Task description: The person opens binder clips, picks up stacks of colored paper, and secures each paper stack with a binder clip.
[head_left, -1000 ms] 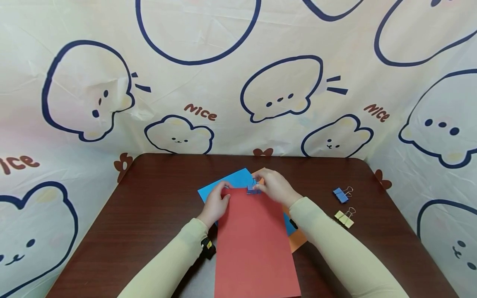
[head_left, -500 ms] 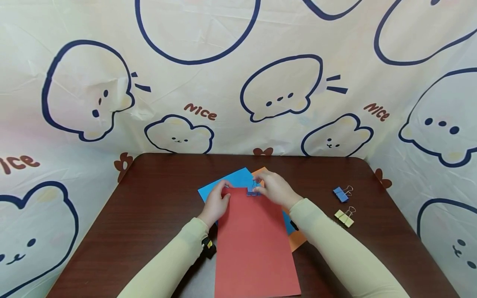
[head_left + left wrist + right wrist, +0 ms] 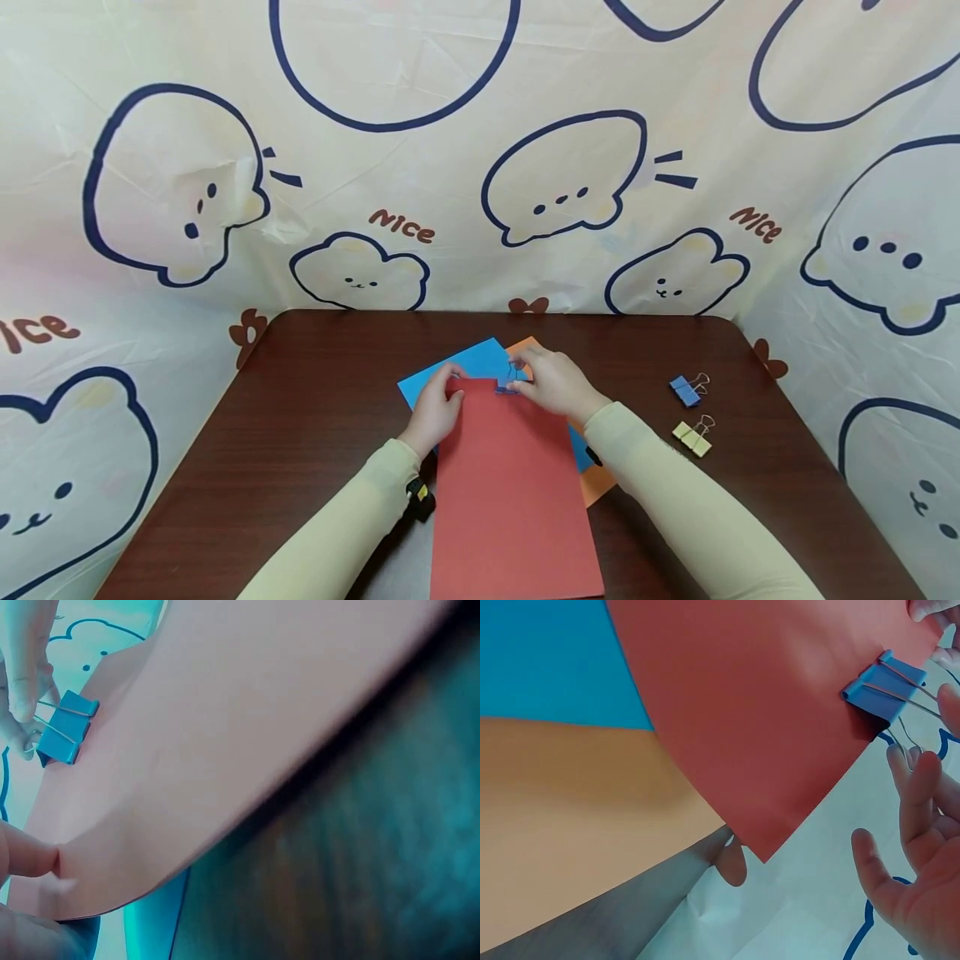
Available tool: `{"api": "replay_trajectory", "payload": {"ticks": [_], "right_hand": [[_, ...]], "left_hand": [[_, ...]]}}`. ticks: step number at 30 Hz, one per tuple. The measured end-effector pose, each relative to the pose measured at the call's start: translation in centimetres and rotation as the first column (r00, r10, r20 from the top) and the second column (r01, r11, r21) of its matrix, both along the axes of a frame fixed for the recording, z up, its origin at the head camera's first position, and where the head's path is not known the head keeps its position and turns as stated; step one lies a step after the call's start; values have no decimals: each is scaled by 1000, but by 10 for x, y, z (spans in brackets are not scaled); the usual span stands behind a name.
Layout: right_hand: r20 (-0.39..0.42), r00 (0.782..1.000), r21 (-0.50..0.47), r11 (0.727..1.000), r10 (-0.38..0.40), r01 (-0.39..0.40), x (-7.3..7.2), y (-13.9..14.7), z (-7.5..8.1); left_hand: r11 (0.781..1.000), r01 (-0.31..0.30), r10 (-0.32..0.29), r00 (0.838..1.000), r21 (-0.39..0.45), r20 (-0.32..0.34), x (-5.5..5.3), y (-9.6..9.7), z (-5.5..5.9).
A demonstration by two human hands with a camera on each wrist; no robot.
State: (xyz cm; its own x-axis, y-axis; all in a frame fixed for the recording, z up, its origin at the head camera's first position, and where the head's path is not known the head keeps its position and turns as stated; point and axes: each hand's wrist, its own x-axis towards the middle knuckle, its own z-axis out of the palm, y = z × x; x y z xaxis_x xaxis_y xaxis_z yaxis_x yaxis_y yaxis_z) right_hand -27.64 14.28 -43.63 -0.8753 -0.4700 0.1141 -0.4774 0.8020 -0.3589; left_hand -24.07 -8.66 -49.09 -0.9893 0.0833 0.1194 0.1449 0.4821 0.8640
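Note:
A red sheet of paper [image 3: 517, 492] is raised off the table toward me, its top edge between both hands. On that edge sits a blue binder clip [image 3: 885, 686], its jaws over the paper and its wire handles sticking out beyond it. My right hand [image 3: 558, 383] pinches these handles between thumb and fingers; the right wrist view shows fingertips at both wires. Left of the clip, my left hand [image 3: 433, 414] pinches the top edge of the red paper, thumb in front. Whether more sheets lie behind the red one within the clip is hidden.
Beneath the red sheet lie a blue sheet [image 3: 442, 372] and an orange sheet [image 3: 597, 485], fanned at angles. On the right of the brown table [image 3: 315, 400] are another blue binder clip [image 3: 686, 392] and a yellow binder clip [image 3: 692, 439]. A patterned curtain [image 3: 450, 167] surrounds the table.
The blue clip at the red paper's edge has shifted very slightly downward. Both hands keep almost the same place and hold.

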Motion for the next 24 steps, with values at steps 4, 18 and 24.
{"api": "replay_trajectory", "payload": {"ticks": [4,18,24], "right_hand": [[8,1000,-14,1000,-2,2,1,1,0],[65,998,-106,994,-21,27,3,9,0],[84,996,-118,992,-31,41,4,10,-1]], "left_hand": [[1000,-9,8,1000,15,7,1,-1,1],[997,54,-63,985,60,162,5,-13,-1],[993,92,-107,972,80,208,5,-21,-4]]}}
